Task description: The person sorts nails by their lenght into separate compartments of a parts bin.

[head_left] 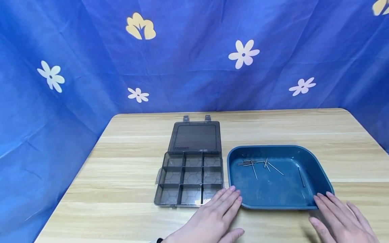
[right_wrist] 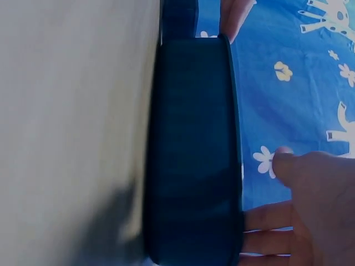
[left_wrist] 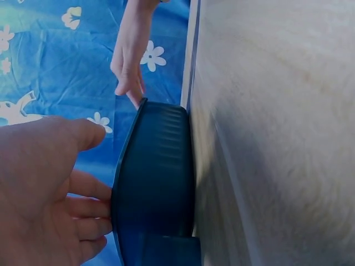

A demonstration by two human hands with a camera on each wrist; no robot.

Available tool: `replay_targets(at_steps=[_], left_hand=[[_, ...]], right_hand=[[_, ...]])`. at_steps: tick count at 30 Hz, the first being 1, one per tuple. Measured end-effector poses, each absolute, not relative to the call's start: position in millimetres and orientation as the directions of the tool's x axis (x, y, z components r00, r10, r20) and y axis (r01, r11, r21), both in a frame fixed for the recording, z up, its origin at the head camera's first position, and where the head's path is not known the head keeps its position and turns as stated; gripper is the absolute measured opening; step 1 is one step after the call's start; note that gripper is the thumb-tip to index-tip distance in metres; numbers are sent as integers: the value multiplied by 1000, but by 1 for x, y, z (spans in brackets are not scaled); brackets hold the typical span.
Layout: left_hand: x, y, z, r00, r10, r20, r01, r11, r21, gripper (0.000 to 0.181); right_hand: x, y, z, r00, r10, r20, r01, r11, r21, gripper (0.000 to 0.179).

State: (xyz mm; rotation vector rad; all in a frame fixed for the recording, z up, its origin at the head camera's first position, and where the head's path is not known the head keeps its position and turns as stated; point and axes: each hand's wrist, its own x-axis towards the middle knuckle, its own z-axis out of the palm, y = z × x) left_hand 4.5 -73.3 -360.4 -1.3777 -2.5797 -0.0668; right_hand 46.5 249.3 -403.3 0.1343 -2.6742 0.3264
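Note:
A blue plastic tray (head_left: 273, 192) lies on the table, with several thin metal nails (head_left: 249, 163) scattered in it. My left hand (head_left: 214, 216) touches the tray's near left corner, its straight fingers on the rim. At the near right corner, the fingers of my right hand (head_left: 343, 216) rest on the rim in the same way. Both wrist views show the tray's outer wall, with the fingers at its edge and the thumbs held apart from it. Just left of the tray, a dark see-through compartment box (head_left: 191, 175) lies with its lid (head_left: 197, 135) folded back.
The wooden table (head_left: 121, 189) reaches back to a blue flowered cloth (head_left: 194, 67), which also hangs at the sides. Two latches stick out from the lid's far edge. The box's right side stands close to the tray's left wall.

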Motion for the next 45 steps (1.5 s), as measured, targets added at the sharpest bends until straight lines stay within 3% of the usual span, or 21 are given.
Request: replay_targets(at_steps=[6, 14, 19, 24, 33, 45], left_hand=[[-1, -78, -357, -570, 798, 193, 820, 566, 81, 62], [-29, -109, -355, -757, 609, 238, 653, 724, 225, 63], [-51, -142, -362, -831, 469, 300, 537, 818, 208, 63], [-67, -166, -368, -867, 396, 303, 467, 858, 214, 63], [-80, -181, -378, -910, 356, 211, 404, 875, 267, 64], [-84, -176, -389, -925, 327, 196, 369, 897, 243, 66]], right_hand=[[27, 247, -382, -907, -79, 414, -182, 959, -216, 41], [-11, 242, -359, -881, -118, 459, -242, 944, -222, 31], [-32, 239, -360, -941, -147, 304, -209, 961, -181, 35], [-44, 241, -364, -969, -167, 184, -195, 970, -147, 18], [-58, 242, -367, -988, -149, 26, -151, 976, -156, 22], [-65, 239, -373, -993, -118, 19, -120, 979, -166, 19]])
